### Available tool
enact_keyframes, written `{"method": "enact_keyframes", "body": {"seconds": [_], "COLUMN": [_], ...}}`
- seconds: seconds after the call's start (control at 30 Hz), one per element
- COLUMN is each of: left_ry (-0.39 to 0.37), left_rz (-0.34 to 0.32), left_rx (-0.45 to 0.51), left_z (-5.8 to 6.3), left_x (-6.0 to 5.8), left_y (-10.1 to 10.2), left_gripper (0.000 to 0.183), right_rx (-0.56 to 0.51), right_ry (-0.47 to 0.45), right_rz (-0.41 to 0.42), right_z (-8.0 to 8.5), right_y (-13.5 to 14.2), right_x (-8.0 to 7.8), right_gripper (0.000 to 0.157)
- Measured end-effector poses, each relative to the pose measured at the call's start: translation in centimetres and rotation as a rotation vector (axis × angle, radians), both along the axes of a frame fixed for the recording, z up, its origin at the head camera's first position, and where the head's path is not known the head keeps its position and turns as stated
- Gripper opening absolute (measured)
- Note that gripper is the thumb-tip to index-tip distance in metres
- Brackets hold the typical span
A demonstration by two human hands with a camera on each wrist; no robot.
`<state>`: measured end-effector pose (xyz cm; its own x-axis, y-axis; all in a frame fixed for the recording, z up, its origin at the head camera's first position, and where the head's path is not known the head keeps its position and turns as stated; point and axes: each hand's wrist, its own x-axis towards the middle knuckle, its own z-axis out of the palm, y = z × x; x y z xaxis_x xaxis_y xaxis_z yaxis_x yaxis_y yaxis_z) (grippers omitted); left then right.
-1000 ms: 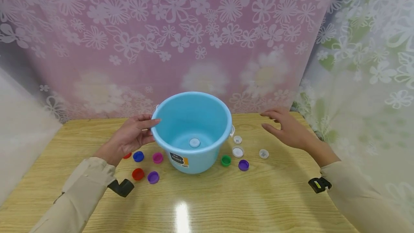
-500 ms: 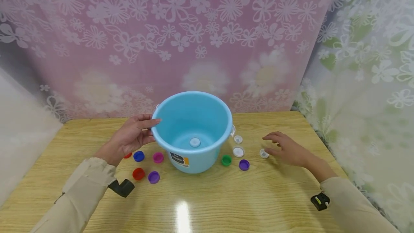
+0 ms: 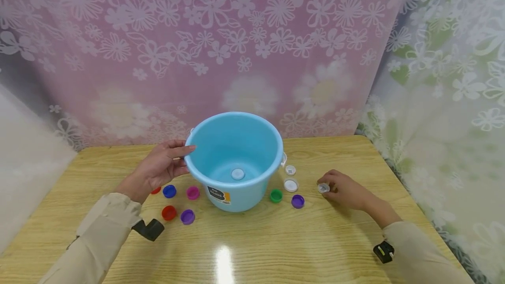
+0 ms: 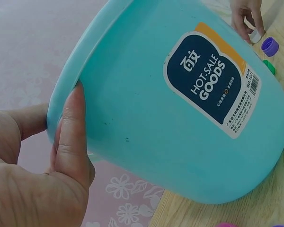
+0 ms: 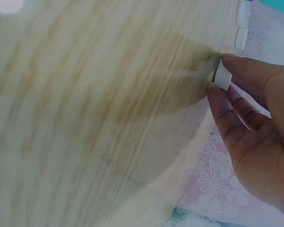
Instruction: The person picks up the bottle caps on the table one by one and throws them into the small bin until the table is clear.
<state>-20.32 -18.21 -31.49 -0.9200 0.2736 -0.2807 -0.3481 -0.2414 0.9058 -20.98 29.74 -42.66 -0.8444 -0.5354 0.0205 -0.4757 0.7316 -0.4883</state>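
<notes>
A light blue bucket (image 3: 240,196) with a label stands on the table, and a white bottle cap (image 3: 237,174) lies on its bottom. My left hand (image 3: 161,165) grips the bucket's rim at the left; in the left wrist view its fingers (image 4: 71,142) press the wall from both sides. At the right, my right hand (image 3: 346,189) pinches a small white bottle cap (image 3: 323,187) between thumb and fingers. The right wrist view shows that cap (image 5: 223,75) on its edge, at the tabletop or just above it; which, I cannot tell.
Right of the bucket lie two white caps (image 3: 291,185), a green cap (image 3: 276,195) and a purple cap (image 3: 297,201). To its left are red (image 3: 169,213), blue (image 3: 169,191), pink (image 3: 193,193) and purple (image 3: 187,217) caps. A floral curtain (image 3: 244,56) hangs behind the wooden table (image 3: 276,249).
My right hand has come down from above the table's right side and taken hold of the white cap there. The left hand and the bucket have stayed in place.
</notes>
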Motion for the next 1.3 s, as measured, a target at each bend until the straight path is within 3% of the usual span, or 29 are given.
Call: {"method": "enact_keyframes", "body": {"seconds": [0.33, 0.97, 1.3], "left_ry": [0.001, -0.004, -0.002], "left_rz": [0.002, 0.004, 0.002], "left_rx": [0.004, -0.005, 0.008], "left_z": [0.0, 0.02, -0.04], "left_x": [0.07, 0.11, 0.02], "left_y": [0.03, -0.04, -0.09], "left_gripper": [0.038, 0.04, 0.038], "right_rx": [0.033, 0.04, -0.017], "right_ry": [0.006, 0.007, 0.049], "right_rz": [-0.046, -0.044, -0.062], "right_z": [0.36, 0.23, -0.27], "right_y": [-0.44, -0.41, -0.16], "right_x": [0.07, 0.0, 0.07], "right_gripper": [0.024, 0.025, 0.027]}}
